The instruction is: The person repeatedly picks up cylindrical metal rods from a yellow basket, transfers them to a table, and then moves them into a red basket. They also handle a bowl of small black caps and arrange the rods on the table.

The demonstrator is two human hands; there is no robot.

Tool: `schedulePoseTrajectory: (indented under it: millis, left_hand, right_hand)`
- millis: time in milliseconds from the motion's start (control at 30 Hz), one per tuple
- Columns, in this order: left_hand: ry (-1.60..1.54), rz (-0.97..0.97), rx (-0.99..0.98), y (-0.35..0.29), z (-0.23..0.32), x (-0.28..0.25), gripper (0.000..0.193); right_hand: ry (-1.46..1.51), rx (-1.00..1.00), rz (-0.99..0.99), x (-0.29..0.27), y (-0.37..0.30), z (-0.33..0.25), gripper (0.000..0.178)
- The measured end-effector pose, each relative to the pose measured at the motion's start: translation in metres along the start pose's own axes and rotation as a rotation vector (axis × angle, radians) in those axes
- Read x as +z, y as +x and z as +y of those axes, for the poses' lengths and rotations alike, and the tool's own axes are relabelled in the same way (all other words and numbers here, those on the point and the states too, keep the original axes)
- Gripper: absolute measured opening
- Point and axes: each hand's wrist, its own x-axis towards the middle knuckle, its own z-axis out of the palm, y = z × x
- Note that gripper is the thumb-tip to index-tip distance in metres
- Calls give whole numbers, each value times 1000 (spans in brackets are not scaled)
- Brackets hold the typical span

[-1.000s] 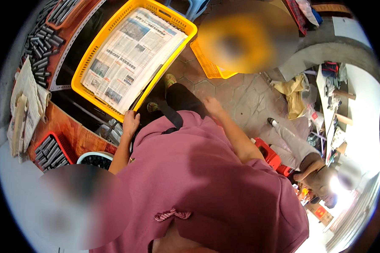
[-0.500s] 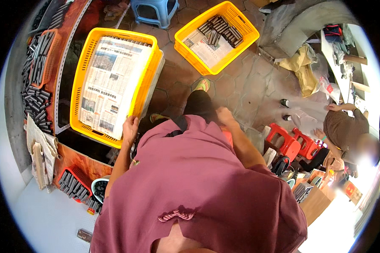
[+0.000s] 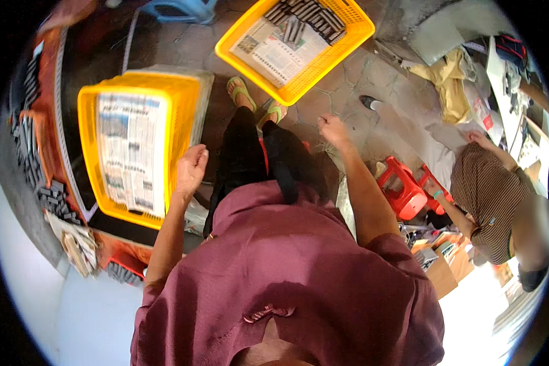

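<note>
Left hand (image 3: 192, 168) is half curled just beside a yellow basket (image 3: 186, 116) with newspaper (image 3: 131, 134) on top, can't tell if it's touching. Right hand (image 3: 334, 131) is loosely balled over the floor (image 3: 341, 85), can't tell if anything's inside. Second basket (image 3: 348, 46) ahead has dark tubes (image 3: 311, 18). Red stool (image 3: 402, 189) off right.

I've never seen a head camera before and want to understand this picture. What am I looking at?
There is no machine, just a person's two bare hands. A fisheye camera worn on the head looks down, so straight edges bend.

The left hand is beside a yellow perforated plastic crate with printed newspaper sheets inside; whether they touch is unclear. The right hand is out in front. Nothing shows in either grip.

Beyond the feet, a second yellow plastic crate holds a newspaper lining and dark cylindrical pieces.
</note>
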Motion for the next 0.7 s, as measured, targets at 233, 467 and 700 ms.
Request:
schedulePoseTrajectory:
  millis: [233, 467, 700]
  left_hand:
    - [121, -199, 327, 217, 38, 118, 20]
    - [292, -214, 263, 451, -11, 245, 24]
    - [343, -38, 637, 722, -12, 393, 33]
  right_hand:
    - [-27, -55, 105, -29, 160, -27, 33]
    - [170, -50, 328, -5, 455, 12, 44]
    - [-28, -299, 995, -37, 685, 66, 38]
